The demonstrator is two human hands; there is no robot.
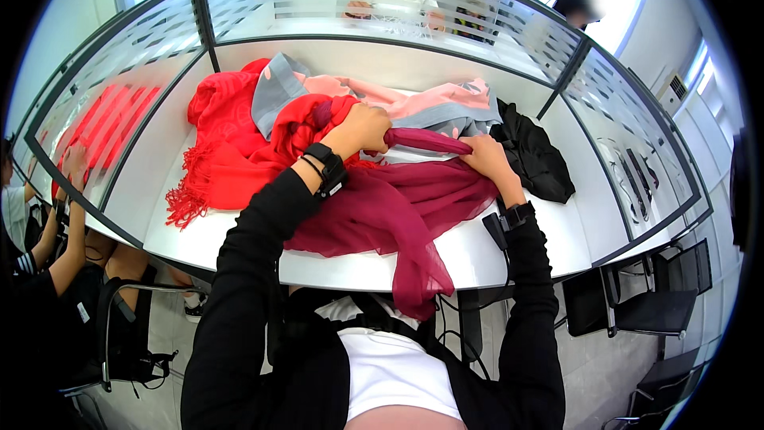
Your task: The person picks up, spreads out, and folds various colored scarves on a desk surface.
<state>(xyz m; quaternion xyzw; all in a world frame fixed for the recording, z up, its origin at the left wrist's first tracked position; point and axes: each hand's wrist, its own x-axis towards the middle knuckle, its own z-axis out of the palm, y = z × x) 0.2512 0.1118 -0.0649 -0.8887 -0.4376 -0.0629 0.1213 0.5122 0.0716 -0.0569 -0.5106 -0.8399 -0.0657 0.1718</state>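
Note:
A sheer burgundy scarf (394, 203) lies across the white desk, one end hanging over its front edge. My left hand (365, 126) grips a gathered length of it beside a red fringed shawl (233, 173). Farther right, my right hand (484, 155) pinches the same stretch, which runs bunched and nearly level between both hands. A bit of burgundy cloth also shows among the red folds left of my left hand. Behind my hands is a pink and grey patterned scarf (412, 98), partly covered by the red shawl.
A black bundled cloth or bag (531, 155) rests at the right. Partition panels with striped glass (382, 6) enclose the desk (203, 245) on three sides. A person (397, 0) sits beyond the back panel; another person's hands (74, 164) are at left by red cloth. Cables (465, 340) hang below the desk.

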